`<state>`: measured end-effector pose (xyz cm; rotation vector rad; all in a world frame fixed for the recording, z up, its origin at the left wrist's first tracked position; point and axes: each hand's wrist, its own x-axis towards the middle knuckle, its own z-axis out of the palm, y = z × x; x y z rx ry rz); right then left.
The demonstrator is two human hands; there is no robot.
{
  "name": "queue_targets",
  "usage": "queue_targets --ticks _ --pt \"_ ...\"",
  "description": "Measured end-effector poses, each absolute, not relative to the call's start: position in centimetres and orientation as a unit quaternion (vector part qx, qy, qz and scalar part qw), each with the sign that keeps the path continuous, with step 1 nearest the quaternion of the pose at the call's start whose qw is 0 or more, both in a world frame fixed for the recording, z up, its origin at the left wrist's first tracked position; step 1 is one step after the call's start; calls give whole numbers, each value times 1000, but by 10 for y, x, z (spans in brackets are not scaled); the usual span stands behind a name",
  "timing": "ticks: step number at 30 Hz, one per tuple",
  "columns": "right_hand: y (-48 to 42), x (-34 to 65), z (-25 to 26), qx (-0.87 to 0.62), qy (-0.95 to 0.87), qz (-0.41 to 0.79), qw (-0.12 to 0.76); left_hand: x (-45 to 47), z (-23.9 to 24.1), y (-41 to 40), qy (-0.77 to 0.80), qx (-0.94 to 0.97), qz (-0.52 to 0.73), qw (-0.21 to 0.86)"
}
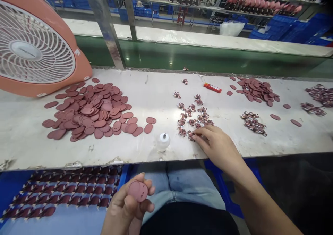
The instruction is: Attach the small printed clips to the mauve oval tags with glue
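Observation:
My left hand [127, 203] is low over my lap, fingers closed round a dark red oval disc [137, 190] with small holes. My right hand [215, 144] lies on the white bench [156, 92], its fingertips pinching one of the small dark red clips [191, 135] at the near edge of a scattered cluster of clips [194, 115]. A big heap of the same oval discs [91, 111] covers the bench to the left. A small white glue pot [163, 142] with a metal tip stands between the heap and my right hand.
A pink fan [33, 44] stands at the far left. Below the bench, a blue tray [65, 193] holds rows of finished discs. Farther right lie a red lighter [212, 87], another disc pile [256, 89] and more clip piles [253, 122]. A green conveyor [208, 58] runs behind.

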<state>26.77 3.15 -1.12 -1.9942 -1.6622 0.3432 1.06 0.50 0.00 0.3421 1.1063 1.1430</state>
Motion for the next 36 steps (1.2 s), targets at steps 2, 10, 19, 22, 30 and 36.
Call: queue_targets --ticks 2,10,19,22,30,36 --pt "26 268 -9 -725 -609 156 280 11 4 5 493 137 481 712" --pt "-10 235 24 -588 -593 342 431 12 13 -2 426 129 383 809" --pt "-10 196 52 -487 -671 428 359 5 -4 -5 320 189 332 867" --pt "-9 196 53 -491 -685 414 343 4 -7 -6 323 188 331 866" --pt "-7 196 54 -480 -710 405 318 4 -10 -7 338 179 326 865" --pt "-5 197 54 -470 -730 395 300 5 -10 -7 361 174 319 859"
